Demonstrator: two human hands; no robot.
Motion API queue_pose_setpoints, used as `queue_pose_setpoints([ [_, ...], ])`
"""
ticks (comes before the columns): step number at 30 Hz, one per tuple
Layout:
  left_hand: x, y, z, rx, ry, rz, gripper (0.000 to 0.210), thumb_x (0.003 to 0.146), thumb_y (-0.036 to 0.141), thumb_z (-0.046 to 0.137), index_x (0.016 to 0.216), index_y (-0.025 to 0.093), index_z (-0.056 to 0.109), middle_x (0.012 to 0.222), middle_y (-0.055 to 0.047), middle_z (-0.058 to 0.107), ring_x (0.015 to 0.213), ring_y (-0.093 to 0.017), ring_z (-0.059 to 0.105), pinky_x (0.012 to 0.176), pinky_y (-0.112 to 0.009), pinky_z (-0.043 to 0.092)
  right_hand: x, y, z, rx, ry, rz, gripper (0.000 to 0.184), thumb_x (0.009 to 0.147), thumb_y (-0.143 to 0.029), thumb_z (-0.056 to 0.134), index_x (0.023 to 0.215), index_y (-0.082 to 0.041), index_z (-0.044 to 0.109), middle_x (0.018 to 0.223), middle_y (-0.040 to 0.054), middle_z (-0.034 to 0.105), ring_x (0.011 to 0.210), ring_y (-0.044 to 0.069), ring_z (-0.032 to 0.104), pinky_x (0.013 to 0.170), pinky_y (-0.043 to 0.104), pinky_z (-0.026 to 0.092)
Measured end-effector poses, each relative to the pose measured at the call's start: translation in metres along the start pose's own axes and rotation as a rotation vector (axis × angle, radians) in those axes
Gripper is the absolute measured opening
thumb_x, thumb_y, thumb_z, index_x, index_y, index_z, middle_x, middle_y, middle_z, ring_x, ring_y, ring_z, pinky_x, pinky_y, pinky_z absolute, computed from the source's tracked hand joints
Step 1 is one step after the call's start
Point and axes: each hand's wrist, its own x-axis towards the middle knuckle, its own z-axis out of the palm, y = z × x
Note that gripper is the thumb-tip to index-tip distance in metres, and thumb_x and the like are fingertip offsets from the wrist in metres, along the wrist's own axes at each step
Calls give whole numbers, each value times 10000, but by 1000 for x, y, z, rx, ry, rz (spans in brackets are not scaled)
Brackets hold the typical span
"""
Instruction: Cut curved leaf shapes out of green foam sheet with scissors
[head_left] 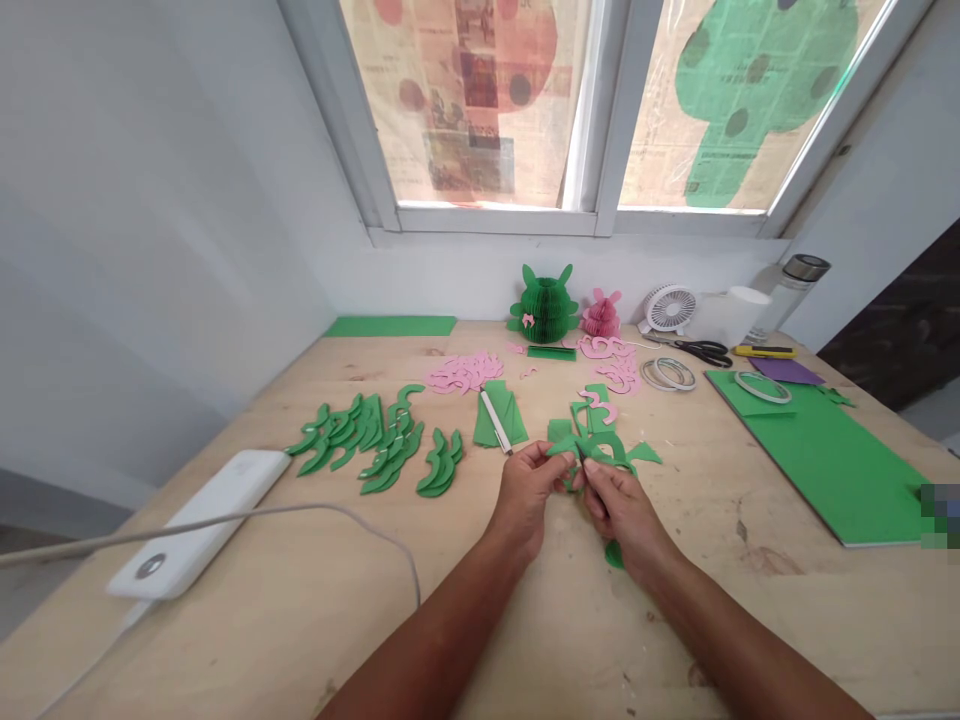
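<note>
My left hand (529, 490) is closed, pinching a small green paper piece (564, 447) between thumb and fingers. Close beside it, my right hand (619, 505) is also closed, its fingertips almost meeting the left ones. A thin dark tip shows between the hands; what the right fingers grip is mostly hidden. Below the right hand a rounded green bit (615, 554) peeks out. Green paper offcuts (606, 446) lie just beyond the fingers. A white pen (496, 420) rests on a stack of green paper strips (512, 414) left of them.
Wavy green cut-outs (394, 450) lie in groups at left, near a white power bank (199, 520) and its cable. Behind are pink cut-outs (465, 372), a green honeycomb paper figure (545, 308) and black scissors (701, 349). Tape rolls (675, 374) and a green sheet (840, 460) are at right.
</note>
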Motion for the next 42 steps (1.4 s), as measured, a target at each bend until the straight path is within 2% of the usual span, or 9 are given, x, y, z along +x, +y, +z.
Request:
queue_pose_setpoints([
  [15, 0, 0, 1, 1, -5, -3, 181, 581, 255, 719, 609, 147, 577, 532, 4, 562, 533, -119, 518, 574, -256, 399, -2, -2, 3, 3, 16, -2, 417, 778, -566, 537, 678, -161, 528, 411, -89, 333, 333, 44, 183, 326, 192, 98],
  [20, -1, 3, 1, -79, -1, -9, 175, 594, 222, 716, 617, 148, 559, 550, 20, 557, 525, -105, 515, 615, -273, 428, -3, -4, 4, 65, -3, 31, 415, 767, -561, 557, 695, -153, 541, 444, -83, 358, 352, 37, 190, 326, 173, 105],
  [29, -2, 8, 3, -207, 49, -53, 228, 547, 202, 742, 626, 150, 535, 595, 10, 593, 542, -113, 557, 589, -257, 424, -4, -6, 5, 59, -22, 58, 441, 744, -592, 551, 733, -151, 571, 437, -85, 355, 345, 40, 193, 319, 168, 128],
  [36, -2, 9, 3, -252, 11, -70, 242, 564, 213, 737, 638, 158, 513, 610, -7, 613, 555, -130, 566, 547, -257, 403, -4, -3, 4, 42, -42, 55, 440, 754, -590, 538, 740, -152, 572, 445, -80, 362, 355, 46, 190, 326, 172, 119],
  [42, -2, 8, 3, -261, 22, -74, 254, 555, 209, 743, 635, 159, 507, 596, -3, 607, 547, -126, 557, 546, -255, 400, -4, -4, 5, 39, -34, 58, 438, 745, -589, 545, 729, -152, 573, 445, -80, 363, 360, 47, 194, 327, 170, 119],
])
